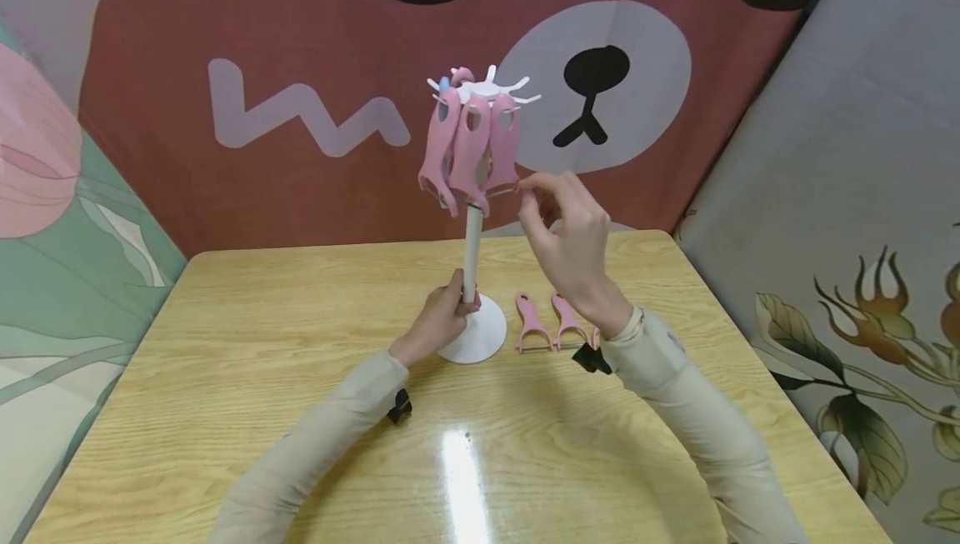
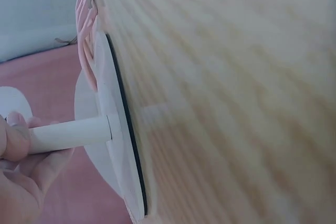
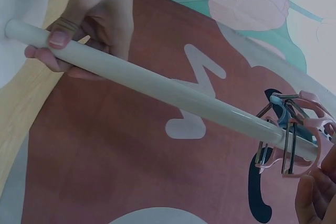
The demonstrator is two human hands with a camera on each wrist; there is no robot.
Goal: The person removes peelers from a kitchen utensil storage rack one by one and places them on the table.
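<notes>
A white stand has a slim pole (image 1: 472,248), a round base (image 1: 480,342) on the table and a ring of hooks (image 1: 487,90) on top. My left hand (image 1: 437,323) grips the pole low down, thumb and fingers around it in the right wrist view. Several pink peelers hang from the hooks, blades down, along with a light blue peeler (image 3: 278,109). At the right side of the cluster, my right hand (image 1: 573,232) pinches the lower corner of a hanging pink peeler (image 1: 503,144) between thumb and forefinger.
Right of the base, a pink peeler (image 1: 527,312) and another pink peeler (image 1: 567,319) lie on the wooden table (image 1: 300,319). Part of a further one shows beside the right sleeve. A patterned cloth (image 1: 315,36) hangs behind the table.
</notes>
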